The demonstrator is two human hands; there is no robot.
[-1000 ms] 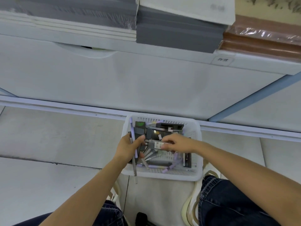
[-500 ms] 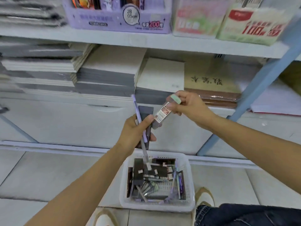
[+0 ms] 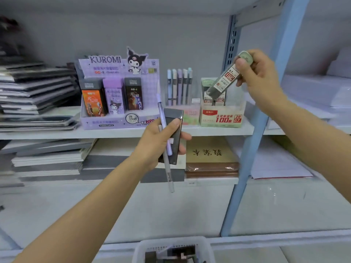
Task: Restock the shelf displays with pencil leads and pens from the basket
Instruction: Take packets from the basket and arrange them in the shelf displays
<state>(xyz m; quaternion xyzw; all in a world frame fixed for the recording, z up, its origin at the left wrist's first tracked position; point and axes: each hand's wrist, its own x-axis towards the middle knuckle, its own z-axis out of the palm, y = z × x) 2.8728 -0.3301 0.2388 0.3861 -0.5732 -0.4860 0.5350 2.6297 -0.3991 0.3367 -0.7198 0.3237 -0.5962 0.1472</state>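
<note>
At the middle shelf (image 3: 57, 133), I logged the right hand (image 3: 260, 78) raised near the blue upright post (image 3: 266, 118), thumb and fingers pinching a grey pencil-lead tube (image 3: 224, 80) by its pale green cap end. The tube was tilted, its lower end down-left over the open top of the 2B 0.7 lead display box (image 3: 221, 118), level with the tubes standing there; I could not tell whether it touched them. The left hand (image 3: 157, 143) was lower, in front of the shelf edge. Its fingers were curled round a dark lead case (image 3: 175, 137) held nearly upright, with the thumb pressing a lilac pen (image 3: 163, 120) and a grey pen (image 3: 169, 173) against the case face. The lilac pen stuck up past the case top and the grey pen hung below the hand. Behind that hand stood the Kuromi display box (image 3: 106, 122), holding three lead cases, and just to its right a row of pastel pens (image 3: 179, 86). Dark notebooks (image 3: 38, 88) were stacked at the shelf's left. The white basket (image 3: 140, 249) sat at the bottom edge of view, well below both hands, with dark cases in it.
</note>
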